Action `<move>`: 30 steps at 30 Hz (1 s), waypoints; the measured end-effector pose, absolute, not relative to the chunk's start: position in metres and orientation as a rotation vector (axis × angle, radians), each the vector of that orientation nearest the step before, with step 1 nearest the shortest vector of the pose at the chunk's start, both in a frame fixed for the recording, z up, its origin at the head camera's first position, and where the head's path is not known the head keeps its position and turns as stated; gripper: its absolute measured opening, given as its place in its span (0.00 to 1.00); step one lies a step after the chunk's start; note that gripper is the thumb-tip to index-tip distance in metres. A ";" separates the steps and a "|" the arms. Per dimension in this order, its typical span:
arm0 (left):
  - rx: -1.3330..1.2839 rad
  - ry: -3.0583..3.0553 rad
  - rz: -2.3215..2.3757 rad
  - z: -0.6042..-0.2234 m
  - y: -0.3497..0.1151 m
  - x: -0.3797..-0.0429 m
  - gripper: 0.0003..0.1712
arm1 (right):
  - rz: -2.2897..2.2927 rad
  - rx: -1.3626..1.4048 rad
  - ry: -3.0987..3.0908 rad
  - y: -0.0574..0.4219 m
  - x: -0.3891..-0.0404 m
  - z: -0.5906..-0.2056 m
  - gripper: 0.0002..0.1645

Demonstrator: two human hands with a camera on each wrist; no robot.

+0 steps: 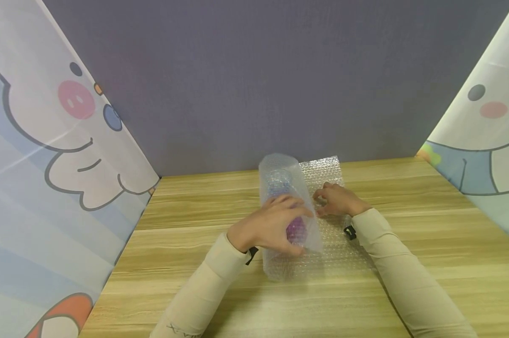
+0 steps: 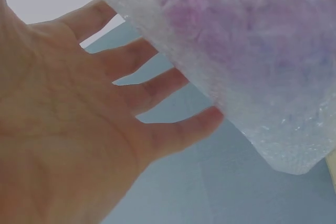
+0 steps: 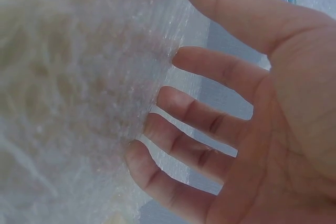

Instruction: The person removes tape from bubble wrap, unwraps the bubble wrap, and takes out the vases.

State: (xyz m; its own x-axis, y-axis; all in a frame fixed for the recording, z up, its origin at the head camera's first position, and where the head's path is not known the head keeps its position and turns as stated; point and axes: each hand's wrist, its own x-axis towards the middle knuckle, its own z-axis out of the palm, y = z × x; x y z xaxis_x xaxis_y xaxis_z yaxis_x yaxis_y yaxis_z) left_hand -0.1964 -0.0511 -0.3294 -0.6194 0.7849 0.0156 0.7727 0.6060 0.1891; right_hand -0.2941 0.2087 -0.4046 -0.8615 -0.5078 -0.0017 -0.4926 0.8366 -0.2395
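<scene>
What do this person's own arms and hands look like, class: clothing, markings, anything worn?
Long cream fabric sleeves cover both arms, left and right, ending in wide cuffs. Dark lettering marks the left sleeve. Small black fittings show near the left and right wrists. The left hand and right hand wear no gloves.

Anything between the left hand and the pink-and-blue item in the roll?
Yes: the bubble wrap. It lies between the left hand and the pink-and-blue item, which shows only blurrily through the plastic. Nothing else visible stands between them.
</scene>
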 end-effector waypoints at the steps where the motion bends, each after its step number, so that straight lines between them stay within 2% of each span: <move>1: 1.344 2.755 0.286 -0.329 -0.051 -0.197 0.47 | -0.360 -0.809 2.949 0.209 -0.294 -0.404 0.32; 14: 1.403 2.863 0.370 -0.323 -0.056 -0.198 0.43 | -0.373 -0.784 2.946 0.207 -0.293 -0.403 0.32; 23: 1.375 2.959 0.440 -0.317 -0.059 -0.199 0.49 | -0.368 -0.749 2.945 0.206 -0.295 -0.405 0.32; 30: 1.330 3.045 0.482 -0.315 -0.062 -0.202 0.38 | -0.356 -0.737 2.949 0.206 -0.295 -0.405 0.31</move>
State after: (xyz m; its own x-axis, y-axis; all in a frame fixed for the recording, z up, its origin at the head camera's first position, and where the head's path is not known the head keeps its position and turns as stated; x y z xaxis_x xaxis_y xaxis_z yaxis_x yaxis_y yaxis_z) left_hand -0.2015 -0.0624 -0.3149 -0.6667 0.6793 0.3067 0.7408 0.6492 0.1725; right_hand -0.2953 0.2060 -0.4053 -0.8810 -0.4727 -0.0221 -0.4539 0.8573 -0.2430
